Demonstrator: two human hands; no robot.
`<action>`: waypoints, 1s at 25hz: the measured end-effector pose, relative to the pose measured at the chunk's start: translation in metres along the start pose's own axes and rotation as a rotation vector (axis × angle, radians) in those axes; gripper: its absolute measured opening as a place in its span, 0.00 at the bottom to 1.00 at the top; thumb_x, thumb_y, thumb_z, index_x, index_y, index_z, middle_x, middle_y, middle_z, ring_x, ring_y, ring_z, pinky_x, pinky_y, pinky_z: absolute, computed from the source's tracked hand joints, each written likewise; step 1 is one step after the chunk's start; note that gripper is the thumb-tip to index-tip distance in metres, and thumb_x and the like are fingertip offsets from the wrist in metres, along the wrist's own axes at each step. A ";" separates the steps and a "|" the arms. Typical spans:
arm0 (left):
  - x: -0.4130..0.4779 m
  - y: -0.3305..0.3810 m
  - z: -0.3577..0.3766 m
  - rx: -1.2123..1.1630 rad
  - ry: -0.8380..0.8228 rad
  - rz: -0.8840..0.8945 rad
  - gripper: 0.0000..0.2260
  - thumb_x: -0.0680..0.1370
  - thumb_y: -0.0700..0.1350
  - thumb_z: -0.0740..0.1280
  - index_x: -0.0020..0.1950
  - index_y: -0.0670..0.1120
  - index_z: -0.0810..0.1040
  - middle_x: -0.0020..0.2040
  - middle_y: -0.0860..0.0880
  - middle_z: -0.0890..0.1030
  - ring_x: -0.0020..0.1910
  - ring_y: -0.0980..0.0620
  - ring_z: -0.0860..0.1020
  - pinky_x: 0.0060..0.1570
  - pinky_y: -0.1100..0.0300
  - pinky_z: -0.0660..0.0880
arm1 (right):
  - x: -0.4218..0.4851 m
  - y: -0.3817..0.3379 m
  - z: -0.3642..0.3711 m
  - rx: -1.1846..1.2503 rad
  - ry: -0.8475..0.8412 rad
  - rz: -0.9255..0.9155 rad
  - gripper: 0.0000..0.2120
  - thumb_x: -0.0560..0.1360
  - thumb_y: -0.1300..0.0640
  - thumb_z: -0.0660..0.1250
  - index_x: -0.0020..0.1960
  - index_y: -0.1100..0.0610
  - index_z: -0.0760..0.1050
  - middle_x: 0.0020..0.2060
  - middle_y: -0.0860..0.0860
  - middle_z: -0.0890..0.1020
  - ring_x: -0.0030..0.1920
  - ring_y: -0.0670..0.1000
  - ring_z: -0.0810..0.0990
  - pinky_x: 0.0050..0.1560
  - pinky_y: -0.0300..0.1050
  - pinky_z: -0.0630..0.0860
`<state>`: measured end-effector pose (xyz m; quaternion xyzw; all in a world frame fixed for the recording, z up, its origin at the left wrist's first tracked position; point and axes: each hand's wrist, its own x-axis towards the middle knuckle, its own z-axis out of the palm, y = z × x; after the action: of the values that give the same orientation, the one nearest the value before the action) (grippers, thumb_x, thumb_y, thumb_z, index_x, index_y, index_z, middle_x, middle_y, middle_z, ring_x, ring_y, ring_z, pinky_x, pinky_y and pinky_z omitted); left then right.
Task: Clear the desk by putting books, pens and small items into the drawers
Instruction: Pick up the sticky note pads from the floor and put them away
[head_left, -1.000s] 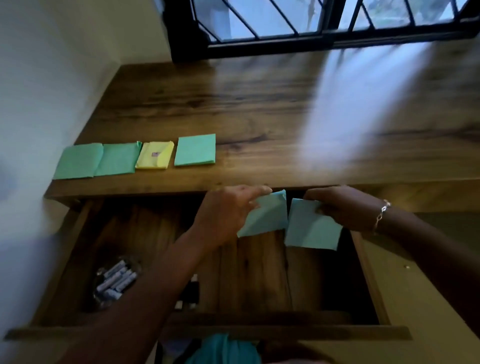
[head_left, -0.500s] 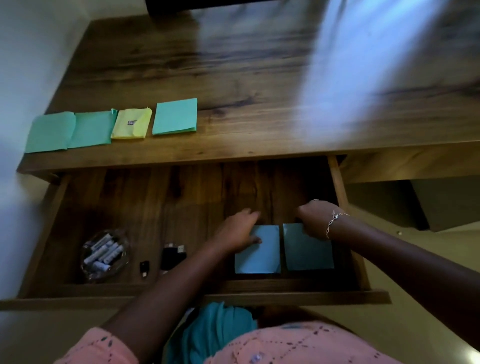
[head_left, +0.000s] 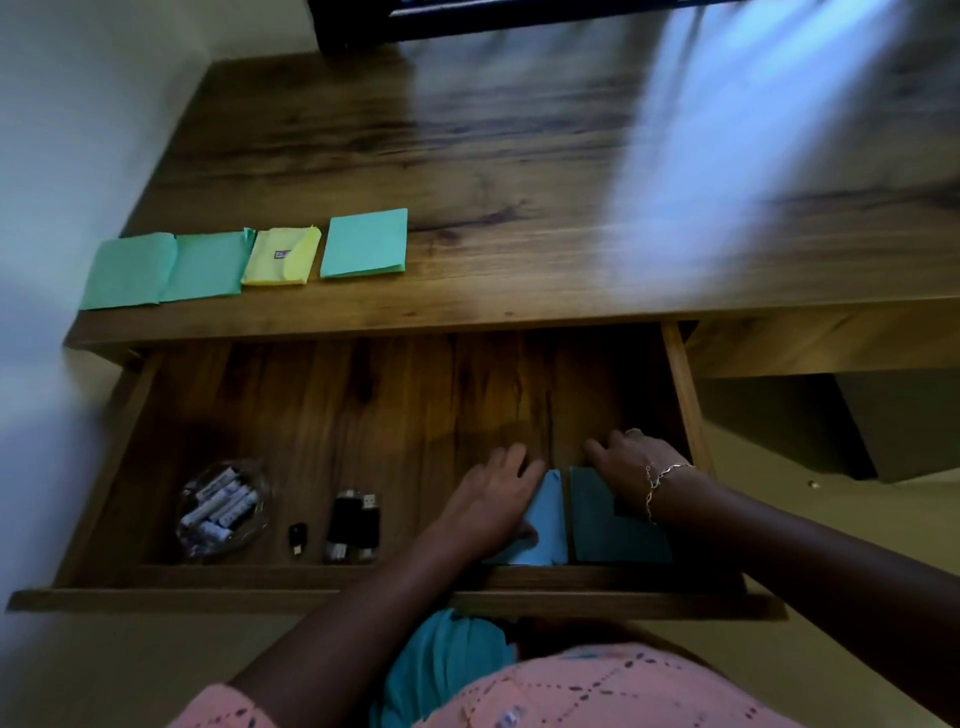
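Note:
The wooden drawer stands pulled out under the desk. Two blue paper pads lie flat side by side at its front right: a light blue pad and a darker blue pad. My left hand rests flat on the light blue pad with fingers spread. My right hand, with a bracelet at the wrist, rests on the far end of the darker pad with relaxed fingers. On the desk's front left lie three green pads and a yellow pad in a row.
At the drawer's front left sits a glass dish of batteries. Beside it lie a small black adapter and black USB sticks. A white wall runs along the left. A dark window frame borders the desk's far edge.
Both hands carried the two blue pads from mid-air down into the drawer and laid them flat. Since half a second ago the hands stay on the pads, fingers straightened.

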<state>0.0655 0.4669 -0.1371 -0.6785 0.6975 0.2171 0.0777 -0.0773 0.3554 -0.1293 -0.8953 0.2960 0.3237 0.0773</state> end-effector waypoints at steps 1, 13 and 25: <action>0.000 0.000 -0.001 0.017 -0.005 -0.008 0.32 0.74 0.51 0.68 0.73 0.47 0.56 0.71 0.44 0.59 0.68 0.46 0.62 0.64 0.52 0.65 | 0.000 -0.001 0.000 0.011 -0.003 0.011 0.27 0.73 0.57 0.68 0.68 0.59 0.60 0.60 0.60 0.72 0.61 0.59 0.72 0.55 0.50 0.75; -0.012 -0.071 -0.043 0.211 0.617 -0.025 0.29 0.66 0.62 0.69 0.60 0.46 0.69 0.53 0.46 0.79 0.55 0.48 0.72 0.47 0.57 0.77 | 0.009 -0.015 -0.058 0.088 0.873 -0.250 0.08 0.66 0.53 0.62 0.44 0.54 0.68 0.33 0.51 0.77 0.31 0.53 0.78 0.31 0.40 0.74; -0.050 -0.251 -0.116 0.045 0.575 -0.490 0.46 0.68 0.75 0.40 0.75 0.44 0.56 0.75 0.43 0.56 0.76 0.45 0.50 0.74 0.50 0.49 | 0.118 -0.107 -0.187 0.046 0.809 -0.315 0.26 0.53 0.58 0.82 0.49 0.58 0.80 0.45 0.56 0.83 0.41 0.56 0.84 0.32 0.45 0.80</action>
<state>0.3366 0.4690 -0.0633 -0.8565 0.5125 -0.0227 -0.0565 0.1577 0.3239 -0.0634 -0.9823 0.1694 -0.0758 0.0237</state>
